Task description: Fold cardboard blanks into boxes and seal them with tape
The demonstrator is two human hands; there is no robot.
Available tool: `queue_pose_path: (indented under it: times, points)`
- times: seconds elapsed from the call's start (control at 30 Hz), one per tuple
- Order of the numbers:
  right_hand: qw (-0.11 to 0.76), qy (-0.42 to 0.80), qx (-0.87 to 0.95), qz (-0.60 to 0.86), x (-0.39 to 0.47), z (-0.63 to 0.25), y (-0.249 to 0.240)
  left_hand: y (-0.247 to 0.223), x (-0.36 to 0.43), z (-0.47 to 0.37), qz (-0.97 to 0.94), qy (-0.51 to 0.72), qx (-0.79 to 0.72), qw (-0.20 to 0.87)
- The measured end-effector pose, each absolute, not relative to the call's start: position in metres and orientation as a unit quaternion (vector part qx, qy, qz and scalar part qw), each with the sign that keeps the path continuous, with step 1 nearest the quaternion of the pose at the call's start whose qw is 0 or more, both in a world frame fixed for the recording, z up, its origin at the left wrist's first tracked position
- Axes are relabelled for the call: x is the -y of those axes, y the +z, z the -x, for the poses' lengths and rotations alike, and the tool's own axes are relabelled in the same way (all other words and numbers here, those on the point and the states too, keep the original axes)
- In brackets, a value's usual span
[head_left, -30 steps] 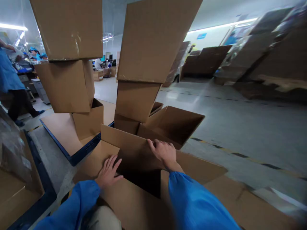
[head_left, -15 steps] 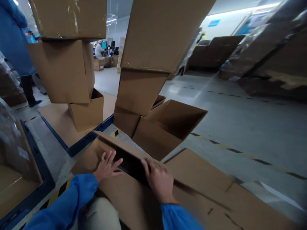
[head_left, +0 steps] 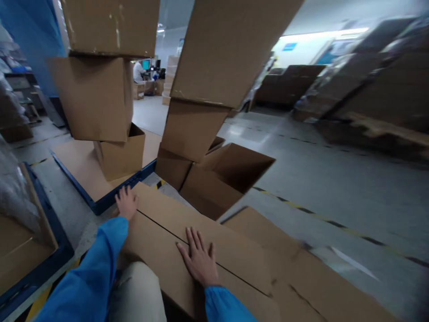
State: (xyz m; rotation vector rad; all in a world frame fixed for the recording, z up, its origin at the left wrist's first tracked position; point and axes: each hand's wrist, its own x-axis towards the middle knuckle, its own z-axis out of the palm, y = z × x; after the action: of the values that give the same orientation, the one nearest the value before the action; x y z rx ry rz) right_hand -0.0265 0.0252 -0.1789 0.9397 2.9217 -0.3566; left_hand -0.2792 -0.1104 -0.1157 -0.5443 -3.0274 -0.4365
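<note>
Closed box, interior hidden

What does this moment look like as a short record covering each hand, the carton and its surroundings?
Carton: cardboard, top flaps folded down, meeting along a narrow dark seam
Left hand: at the carton's left end, fingers spread
Right hand: palm down on the flaps, fingers reaching across the seam
Beyond carton: open cardboard box
Left background: blue pallet bearing stacked boxes
Floor marking: black-and-yellow tape, right side
</note>
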Motion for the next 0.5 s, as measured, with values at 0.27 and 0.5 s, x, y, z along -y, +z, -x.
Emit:
queue_pose_path:
  times: [0.27,0.5]
  points:
    - [-0.022,-0.123,-0.891,-0.437,-0.079,0.001,-0.146,-0.128,0.116,0.321,0.109,-0.157,0.977,-0.091]
    - [0.004,-0.240,-0.705,-0.667,-0.132,-0.067,-0.168,-0.141,0.110,0.330,0.132,-0.130,0.981,-0.065]
